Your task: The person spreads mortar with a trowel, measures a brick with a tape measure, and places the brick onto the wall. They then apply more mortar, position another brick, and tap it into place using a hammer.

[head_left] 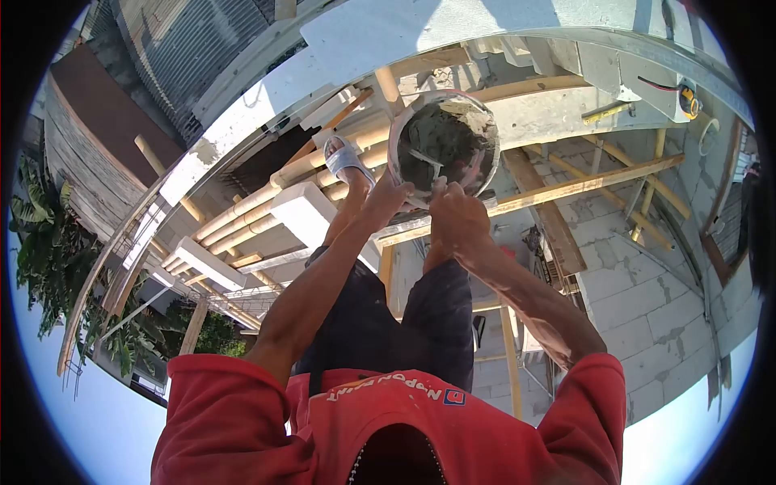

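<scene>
A round bucket (394,151) of wet grey mortar (447,132) stands in front of me, its inner wall smeared with paler mix. My left hand (390,202) is closed at the near left side of the bucket, gripping its rim. On the near right, my right hand (457,212) is wrapped round the handle of a trowel (428,160). The trowel's metal shank reaches into the bucket over the mortar, and its blade is largely hidden in the mix.
My sandalled foot (347,159) rests on bamboo poles (267,194) left of the bucket. White blocks (304,212) lie nearby. A timber beam (578,188) crosses to the right, above a block wall (647,323). A tape measure (688,103) and yellow tool (606,113) lie at upper right.
</scene>
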Available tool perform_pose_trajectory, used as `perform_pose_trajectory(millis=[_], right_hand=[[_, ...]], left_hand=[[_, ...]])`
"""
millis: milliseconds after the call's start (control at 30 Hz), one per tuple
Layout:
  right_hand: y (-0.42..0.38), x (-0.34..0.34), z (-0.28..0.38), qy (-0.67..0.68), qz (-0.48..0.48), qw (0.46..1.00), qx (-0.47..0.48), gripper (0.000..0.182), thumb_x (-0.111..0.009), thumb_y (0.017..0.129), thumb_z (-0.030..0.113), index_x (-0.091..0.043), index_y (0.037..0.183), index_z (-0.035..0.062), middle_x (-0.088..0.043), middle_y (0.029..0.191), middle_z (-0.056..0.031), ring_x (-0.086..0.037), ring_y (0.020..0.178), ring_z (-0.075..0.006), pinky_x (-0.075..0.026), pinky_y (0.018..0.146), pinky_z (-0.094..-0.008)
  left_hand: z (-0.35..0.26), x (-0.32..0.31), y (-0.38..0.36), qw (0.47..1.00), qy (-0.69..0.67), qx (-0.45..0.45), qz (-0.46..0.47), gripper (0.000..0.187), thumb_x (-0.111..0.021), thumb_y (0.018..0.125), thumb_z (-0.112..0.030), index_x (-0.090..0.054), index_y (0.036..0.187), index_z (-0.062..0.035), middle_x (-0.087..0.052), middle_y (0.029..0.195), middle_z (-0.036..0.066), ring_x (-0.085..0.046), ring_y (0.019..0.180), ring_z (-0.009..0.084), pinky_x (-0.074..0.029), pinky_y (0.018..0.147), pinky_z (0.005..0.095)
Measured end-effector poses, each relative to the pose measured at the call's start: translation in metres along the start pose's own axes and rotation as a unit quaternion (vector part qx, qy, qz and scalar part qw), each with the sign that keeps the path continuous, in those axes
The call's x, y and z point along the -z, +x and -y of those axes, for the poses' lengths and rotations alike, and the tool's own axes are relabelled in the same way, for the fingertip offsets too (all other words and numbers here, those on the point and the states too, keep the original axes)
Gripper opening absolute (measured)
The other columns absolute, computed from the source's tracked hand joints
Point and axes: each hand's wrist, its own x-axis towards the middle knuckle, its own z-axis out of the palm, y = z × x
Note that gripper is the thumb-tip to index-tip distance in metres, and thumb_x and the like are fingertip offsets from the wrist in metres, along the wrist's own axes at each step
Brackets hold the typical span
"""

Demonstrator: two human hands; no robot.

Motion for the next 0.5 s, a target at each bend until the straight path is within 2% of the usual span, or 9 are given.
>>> perform_pose_trajectory(millis=[33,67,133,233,333,367,433,467,500], right_hand=[[-0.004,-0.003,0.006,-0.020,0.016,0.999,0.027,0.034,-0.063,0.091,0.015,-0.062,0.118,-0.0044,-0.068,0.099,-0.0184,-0.074,0.081,-0.0312,-0.060,0.066,-0.0427],[-0.005,0.008,0.009,-0.034,0.051,0.997,0.042,0.034,-0.062,0.092,0.016,-0.061,0.121,-0.0012,-0.067,0.099,-0.0182,-0.074,0.082,-0.0317,-0.060,0.064,-0.0426],[-0.003,0.041,0.012,-0.062,0.120,0.988,0.073,0.035,-0.060,0.094,0.018,-0.058,0.127,0.0053,-0.066,0.100,-0.0179,-0.073,0.083,-0.0326,-0.059,0.061,-0.0426],[0.009,0.062,0.033,-0.110,0.059,0.991,0.045,0.036,-0.059,0.094,0.018,-0.057,0.129,0.0106,-0.064,0.100,-0.0164,-0.073,0.081,-0.0338,-0.059,0.064,-0.0431],[0.039,0.045,0.066,-0.120,-0.007,0.992,0.028,0.034,-0.057,0.095,0.017,-0.056,0.127,0.0081,-0.062,0.101,-0.0170,-0.073,0.080,-0.0341,-0.060,0.068,-0.0430],[0.043,0.036,0.081,-0.116,-0.006,0.992,0.043,0.033,-0.056,0.095,0.017,-0.056,0.127,0.0063,-0.063,0.102,-0.0179,-0.073,0.081,-0.0346,-0.060,0.069,-0.0435],[0.048,0.013,0.116,-0.107,0.001,0.992,0.073,0.033,-0.054,0.095,0.016,-0.056,0.126,0.0029,-0.063,0.103,-0.0197,-0.073,0.081,-0.0354,-0.060,0.070,-0.0447],[0.046,0.004,0.136,-0.071,0.018,0.995,0.067,0.028,-0.055,0.094,0.013,-0.058,0.109,-0.0106,-0.067,0.101,-0.0219,-0.073,0.087,-0.0369,-0.060,0.072,-0.0419],[0.045,-0.004,0.150,-0.037,0.056,0.996,0.064,0.030,-0.055,0.095,0.016,-0.058,0.109,-0.0102,-0.068,0.102,-0.0238,-0.072,0.089,-0.0387,-0.060,0.074,-0.0444]], left_hand=[[0.003,0.011,-0.016,0.999,-0.026,-0.013,-0.042,0.068,-0.061,0.087,-0.001,-0.032,0.148,0.0012,-0.057,0.123,0.013,-0.060,0.107,0.0212,-0.056,0.088,0.0309],[0.011,0.028,-0.029,0.999,-0.029,-0.015,-0.041,0.073,-0.061,0.086,0.000,-0.028,0.151,0.0022,-0.053,0.133,0.014,-0.057,0.114,0.0226,-0.054,0.092,0.0320],[0.055,0.062,-0.046,0.995,-0.006,-0.039,-0.090,0.077,-0.061,0.086,0.001,-0.024,0.154,0.0017,-0.052,0.137,0.015,-0.057,0.116,0.0237,-0.051,0.095,0.0325],[0.064,0.090,-0.077,0.987,-0.007,-0.067,-0.144,0.084,-0.060,0.088,0.000,-0.015,0.160,-0.0023,-0.056,0.135,0.017,-0.059,0.114,0.0241,-0.046,0.098,0.0329],[0.055,0.110,-0.104,0.980,-0.044,-0.062,-0.181,0.086,-0.059,0.088,0.001,-0.013,0.161,-0.0044,-0.061,0.127,0.019,-0.062,0.108,0.0233,-0.049,0.092,0.0314],[0.047,0.116,-0.114,0.979,-0.048,-0.045,-0.193,0.088,-0.057,0.087,0.000,-0.011,0.162,-0.0050,-0.062,0.124,0.021,-0.063,0.106,0.0233,-0.050,0.090,0.0304],[0.050,0.125,-0.118,0.970,-0.047,-0.083,-0.224,0.090,-0.056,0.086,0.000,-0.009,0.162,-0.0053,-0.063,0.122,0.021,-0.064,0.105,0.0236,-0.050,0.090,0.0298],[0.052,0.128,-0.119,0.965,-0.054,-0.101,-0.235,0.090,-0.055,0.086,0.000,-0.008,0.162,-0.0054,-0.063,0.122,0.021,-0.064,0.105,0.0235,-0.050,0.090,0.0296],[0.053,0.132,-0.118,0.961,-0.075,-0.121,-0.239,0.091,-0.055,0.085,0.000,-0.006,0.162,-0.0057,-0.063,0.121,0.020,-0.064,0.107,0.0232,-0.050,0.091,0.0298]])
